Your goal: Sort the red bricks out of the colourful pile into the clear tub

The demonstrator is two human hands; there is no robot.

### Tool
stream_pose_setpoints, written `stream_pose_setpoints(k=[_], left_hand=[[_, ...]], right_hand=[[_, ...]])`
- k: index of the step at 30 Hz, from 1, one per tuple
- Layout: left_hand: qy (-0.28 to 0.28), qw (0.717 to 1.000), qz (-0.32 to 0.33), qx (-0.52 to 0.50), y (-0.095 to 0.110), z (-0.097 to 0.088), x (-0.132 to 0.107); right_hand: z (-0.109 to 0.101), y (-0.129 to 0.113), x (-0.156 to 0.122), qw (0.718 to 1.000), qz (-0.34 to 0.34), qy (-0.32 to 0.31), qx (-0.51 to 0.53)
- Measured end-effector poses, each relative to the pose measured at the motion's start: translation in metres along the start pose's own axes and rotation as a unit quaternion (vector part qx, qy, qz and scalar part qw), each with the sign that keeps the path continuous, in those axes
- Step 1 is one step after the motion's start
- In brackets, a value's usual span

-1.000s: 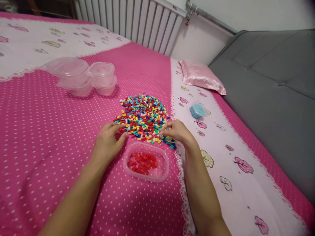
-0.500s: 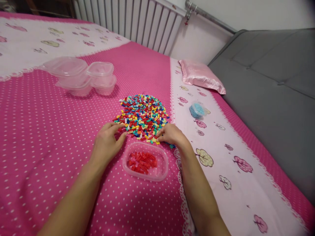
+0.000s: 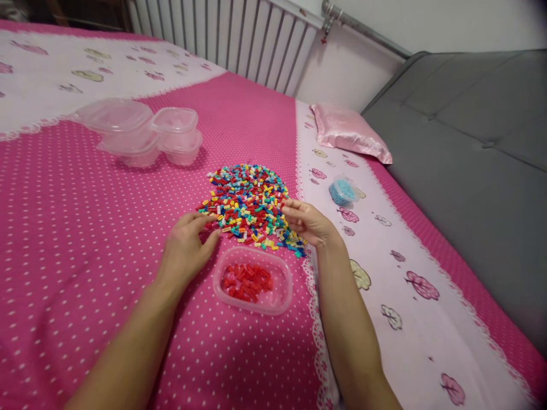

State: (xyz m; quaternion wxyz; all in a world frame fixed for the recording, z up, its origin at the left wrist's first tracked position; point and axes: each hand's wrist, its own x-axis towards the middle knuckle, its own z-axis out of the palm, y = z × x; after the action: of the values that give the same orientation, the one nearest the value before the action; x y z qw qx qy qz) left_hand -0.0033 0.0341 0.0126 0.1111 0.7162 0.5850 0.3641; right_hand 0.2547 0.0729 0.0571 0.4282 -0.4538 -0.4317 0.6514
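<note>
A heap of small multicoloured plastic building bricks (image 3: 250, 199) lies on the pink dotted bedspread. My right hand (image 3: 307, 221) is raised at the heap's right edge, thumb and fingers pinched on a red brick (image 3: 282, 206). At the heap's near left edge rests my left hand (image 3: 188, 242), its thumb and fingers apart and nothing seen between them. Between my forearms stands a clear plastic container (image 3: 280, 307) with red bricks (image 3: 248, 282) inside.
Stacked clear containers (image 3: 128, 128) stand at the back left. To the right sits a small tub of light-blue pieces (image 3: 343, 192). Beyond are a pink pillow (image 3: 348, 131), a grey headboard (image 3: 465, 131) and a white radiator (image 3: 226, 40).
My right hand has lifted from the heap's near right side, moving up and turning, and now a red brick shows at its fingertips. The left hand stays where it was.
</note>
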Motion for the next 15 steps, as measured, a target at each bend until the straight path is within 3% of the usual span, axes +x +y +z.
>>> stream_pose_setpoints(k=[3,6,11,15], left_hand=[[0.001,1.000,0.000,0.000,0.000,0.000,0.000],[-0.003,1.000,-0.001,0.001,0.001,-0.001,0.000],[-0.007,1.000,-0.010,0.000,0.000,-0.001,0.000],[-0.008,1.000,-0.012,-0.003,0.000,-0.001,-0.001]], right_hand=[[-0.001,-0.003,0.004,0.983,0.022,0.005,0.184],[-0.003,-0.003,0.009,0.961,0.049,0.019,0.271],[-0.003,-0.002,0.012,0.948,0.033,0.034,0.316],[-0.003,-0.002,0.012,0.955,0.013,0.037,0.296]])
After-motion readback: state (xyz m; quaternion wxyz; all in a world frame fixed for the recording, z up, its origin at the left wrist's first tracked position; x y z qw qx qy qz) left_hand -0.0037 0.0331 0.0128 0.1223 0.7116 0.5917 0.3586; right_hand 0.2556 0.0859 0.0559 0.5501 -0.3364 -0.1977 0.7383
